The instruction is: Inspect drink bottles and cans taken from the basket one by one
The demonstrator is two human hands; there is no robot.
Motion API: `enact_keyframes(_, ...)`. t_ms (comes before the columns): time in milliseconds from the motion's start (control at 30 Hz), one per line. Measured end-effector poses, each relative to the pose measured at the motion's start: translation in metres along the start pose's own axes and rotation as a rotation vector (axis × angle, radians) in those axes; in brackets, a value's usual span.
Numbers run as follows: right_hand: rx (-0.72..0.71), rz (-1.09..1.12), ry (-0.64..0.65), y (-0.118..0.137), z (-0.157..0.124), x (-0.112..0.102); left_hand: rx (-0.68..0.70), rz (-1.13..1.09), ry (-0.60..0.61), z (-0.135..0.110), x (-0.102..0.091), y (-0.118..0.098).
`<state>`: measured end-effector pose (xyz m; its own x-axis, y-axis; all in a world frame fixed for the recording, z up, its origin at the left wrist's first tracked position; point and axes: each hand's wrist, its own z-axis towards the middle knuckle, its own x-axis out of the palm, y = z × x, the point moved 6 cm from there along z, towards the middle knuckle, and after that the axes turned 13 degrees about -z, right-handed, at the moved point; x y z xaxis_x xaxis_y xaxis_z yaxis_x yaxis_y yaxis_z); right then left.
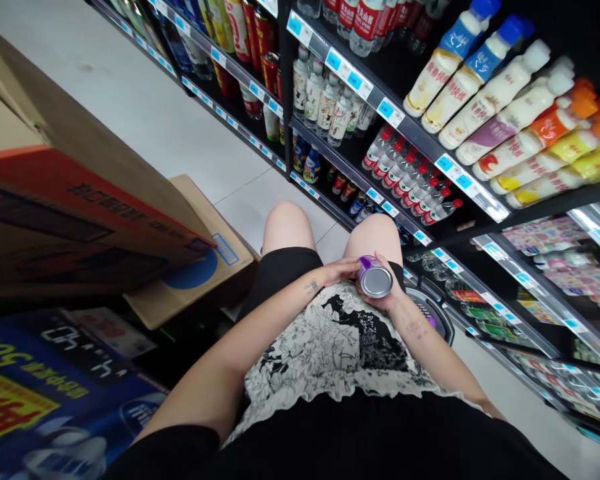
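Purple can between carton and shelves

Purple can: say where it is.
In the head view, right of centre, the purple can is between the left hand and right hand, by the patterned cloth.
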<state>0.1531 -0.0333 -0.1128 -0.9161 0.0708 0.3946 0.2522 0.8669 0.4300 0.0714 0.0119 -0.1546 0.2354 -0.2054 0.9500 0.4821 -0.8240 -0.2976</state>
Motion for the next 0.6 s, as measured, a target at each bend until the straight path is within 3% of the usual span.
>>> enact_keyframes(200,-0.06,0.069,-0.032,-0.001,0.003,0.002,0.007,0.091,0.009,0.0,0.005,-0.003)
enact_keyframes(367,-0.147,0.015,0.017,0.007,-0.001,0.0,0.023,0.151,0.027,-0.001,0.005,-0.008)
enact_keyframes(600,-0.15,0.194,0.038,-0.003,-0.002,-0.014,0.1,0.184,-0.073,-0.001,-0.01,-0.015)
